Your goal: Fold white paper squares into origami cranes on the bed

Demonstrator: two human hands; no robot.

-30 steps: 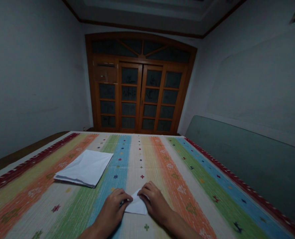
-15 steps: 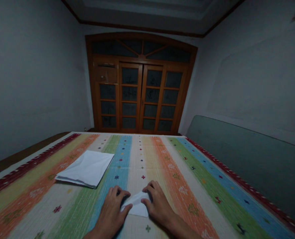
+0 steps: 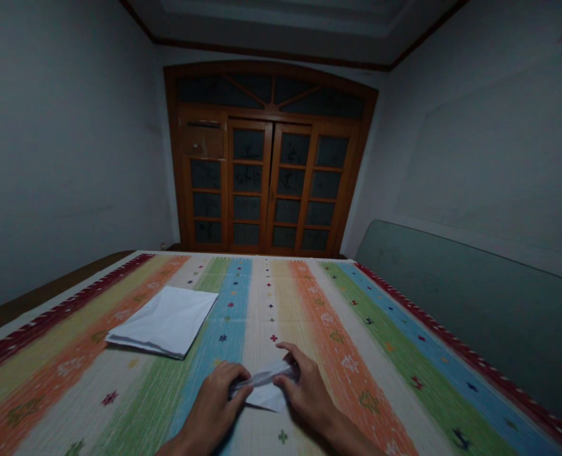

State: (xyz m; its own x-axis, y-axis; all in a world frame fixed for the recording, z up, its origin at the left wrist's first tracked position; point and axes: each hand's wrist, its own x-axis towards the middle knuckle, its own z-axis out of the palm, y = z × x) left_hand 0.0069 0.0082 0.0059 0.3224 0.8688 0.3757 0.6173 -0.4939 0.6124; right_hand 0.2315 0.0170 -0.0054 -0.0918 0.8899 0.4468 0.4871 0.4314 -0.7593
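Between my hands is a small folded piece of white paper [image 3: 266, 394], its upper part raised in a crease and its lower flap lying near the cloth. My left hand [image 3: 217, 399] pinches the paper's left end between thumb and fingers. At the right end, my right hand [image 3: 307, 386] grips it with the thumb in front and the fingers behind, the index finger stretched out. Further off to the left lies a stack of white paper sheets [image 3: 167, 320], flat on the striped tablecloth [image 3: 347, 380].
The tablecloth covers a wide table reaching toward wooden glass-paned doors [image 3: 271, 183]. Along the right side stands a grey-green panel [image 3: 452, 285] against the wall. A brown wooden edge [image 3: 48, 288] shows at the table's left.
The paper's upper part has lifted and folded up into a ridge; before, it lay flatter. My right hand has shifted slightly right, its index finger now extended. The stack has not moved.
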